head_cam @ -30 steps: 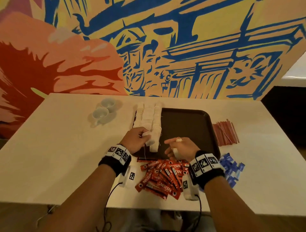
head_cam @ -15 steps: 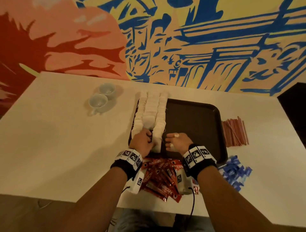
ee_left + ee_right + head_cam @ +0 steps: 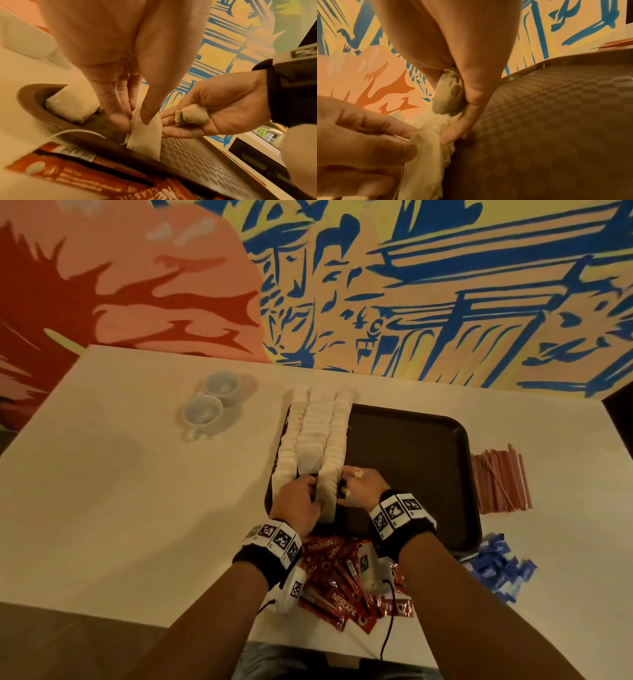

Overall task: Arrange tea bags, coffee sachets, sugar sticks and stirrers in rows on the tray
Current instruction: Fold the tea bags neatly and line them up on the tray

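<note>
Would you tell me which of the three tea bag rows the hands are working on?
The rightmost row, bordering the bare tray floor; the left hand and right hand meet at its near end.

A: Tray (image 3: 411, 460) colour?
B: Dark brown, with a fine checkered texture. Tea bags (image 3: 318, 433) were cream-white. Desk (image 3: 120, 491) was off-white.
A: Sachets?
B: Coffee sachets (image 3: 339, 597) were red with white lettering; sugar sticks (image 3: 496, 570) blue; stirrers (image 3: 500, 477) reddish-pink.
A: Rest?
B: Cups (image 3: 205, 412) were pale blue-white. Wall mural (image 3: 411, 285) was yellow with blue line art, orange-red and salmon on the left. Wristbands (image 3: 397, 518) were black with black-and-white square markers.
</note>
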Action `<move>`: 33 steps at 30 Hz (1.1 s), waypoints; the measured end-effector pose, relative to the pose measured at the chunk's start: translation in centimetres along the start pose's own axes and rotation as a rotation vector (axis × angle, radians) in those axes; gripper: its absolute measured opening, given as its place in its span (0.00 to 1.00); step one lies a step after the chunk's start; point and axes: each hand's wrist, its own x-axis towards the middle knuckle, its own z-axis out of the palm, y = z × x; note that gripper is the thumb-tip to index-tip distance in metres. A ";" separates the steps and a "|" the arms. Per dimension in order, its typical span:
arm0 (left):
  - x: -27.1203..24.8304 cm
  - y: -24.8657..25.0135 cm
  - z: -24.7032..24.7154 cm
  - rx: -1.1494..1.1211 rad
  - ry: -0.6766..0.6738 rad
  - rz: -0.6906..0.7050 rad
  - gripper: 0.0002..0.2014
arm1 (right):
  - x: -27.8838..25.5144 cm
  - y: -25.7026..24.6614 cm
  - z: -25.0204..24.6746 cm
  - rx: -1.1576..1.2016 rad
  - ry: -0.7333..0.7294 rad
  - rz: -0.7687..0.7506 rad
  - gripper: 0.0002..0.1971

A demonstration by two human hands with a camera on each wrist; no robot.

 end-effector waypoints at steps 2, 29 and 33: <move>0.1 0.1 -0.1 0.003 0.013 0.004 0.21 | -0.3 -0.2 0.0 0.043 0.011 -0.005 0.28; -16.4 4.2 -3.3 -0.381 -0.132 0.345 0.16 | -17.3 5.8 -1.4 0.678 -0.313 -0.144 0.49; -17.7 3.5 -0.6 -0.414 -0.098 0.344 0.08 | -18.1 7.2 -0.4 0.573 -0.315 -0.133 0.46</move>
